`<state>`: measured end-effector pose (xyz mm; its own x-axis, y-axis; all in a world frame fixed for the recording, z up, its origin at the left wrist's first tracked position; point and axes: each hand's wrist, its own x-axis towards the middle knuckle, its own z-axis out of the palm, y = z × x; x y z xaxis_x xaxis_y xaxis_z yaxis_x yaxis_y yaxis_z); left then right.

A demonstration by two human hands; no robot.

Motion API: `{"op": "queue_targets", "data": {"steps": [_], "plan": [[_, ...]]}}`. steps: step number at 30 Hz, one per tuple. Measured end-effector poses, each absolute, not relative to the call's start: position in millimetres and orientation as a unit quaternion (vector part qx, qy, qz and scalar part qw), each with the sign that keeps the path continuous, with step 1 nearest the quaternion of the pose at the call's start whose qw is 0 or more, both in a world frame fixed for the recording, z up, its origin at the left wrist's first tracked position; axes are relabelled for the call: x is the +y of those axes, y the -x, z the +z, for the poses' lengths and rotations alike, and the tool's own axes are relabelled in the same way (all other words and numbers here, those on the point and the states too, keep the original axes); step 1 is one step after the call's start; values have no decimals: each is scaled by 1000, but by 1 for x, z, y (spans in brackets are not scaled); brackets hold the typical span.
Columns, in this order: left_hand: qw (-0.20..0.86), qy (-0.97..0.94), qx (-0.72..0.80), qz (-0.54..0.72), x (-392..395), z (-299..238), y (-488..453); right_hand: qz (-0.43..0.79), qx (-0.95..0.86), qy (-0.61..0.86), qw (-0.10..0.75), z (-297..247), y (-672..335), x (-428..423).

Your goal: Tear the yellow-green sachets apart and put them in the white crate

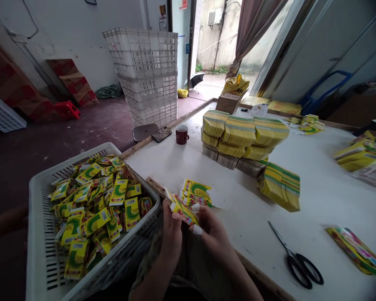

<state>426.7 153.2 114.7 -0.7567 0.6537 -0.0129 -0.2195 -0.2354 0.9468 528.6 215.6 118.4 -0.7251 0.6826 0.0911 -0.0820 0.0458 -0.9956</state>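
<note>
Both hands meet at the table's near edge around one small yellow and green printed box (183,212). My left hand (172,230) grips its left end, thumb on the near side. At its right end, my right hand (211,228) pinches the box; white coverings show on the thumb and a fingertip. Just beyond lies a small pile of flat yellow cartons (196,191) on the white table (238,196). To the left stands a white plastic basket (39,200) heaped with similar yellow packs (94,221). Whether the held box is filled I cannot tell.
Bundled yellow cartons (242,131) stand stacked mid-table, with another bundle (280,186) nearer. Scissors (296,259) and a colourful pack (357,251) lie at right. A dark red mug (182,134) and phone (161,134) sit at the left edge. Stacked white crates (147,75) stand behind.
</note>
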Motion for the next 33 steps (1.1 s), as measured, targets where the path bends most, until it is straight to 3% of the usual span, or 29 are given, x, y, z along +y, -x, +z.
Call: {"op": "queue_targets", "data": {"steps": [6,10,12,14,17,21,24,26,29,33], "plan": [[318,-170,505,784,152,109,-419,456,-771,245,371,127,-554,239],[239,-264,538,764,141,128,-405,267,-842,236,404,136,-573,252],[201,-350,592,698,134,142,-400,176,-879,208,392,141,-578,253],[233,-435,648,579,131,155,-401,145,-909,150,361,145,-578,248],[320,-503,671,441,131,163,-409,179,-901,123,376,144,-574,235],[273,-506,700,424,133,153,-426,376,-736,297,479,134,-565,225],[247,-548,677,423,133,143,-436,597,-631,310,386,129,-558,223],[230,-574,655,435,133,140,-440,675,-601,293,313,127,-554,222],[200,-587,645,446,134,140,-437,679,-609,291,289,125,-550,222],[241,-566,658,433,136,136,-429,578,-716,243,307,119,-551,219]]}}
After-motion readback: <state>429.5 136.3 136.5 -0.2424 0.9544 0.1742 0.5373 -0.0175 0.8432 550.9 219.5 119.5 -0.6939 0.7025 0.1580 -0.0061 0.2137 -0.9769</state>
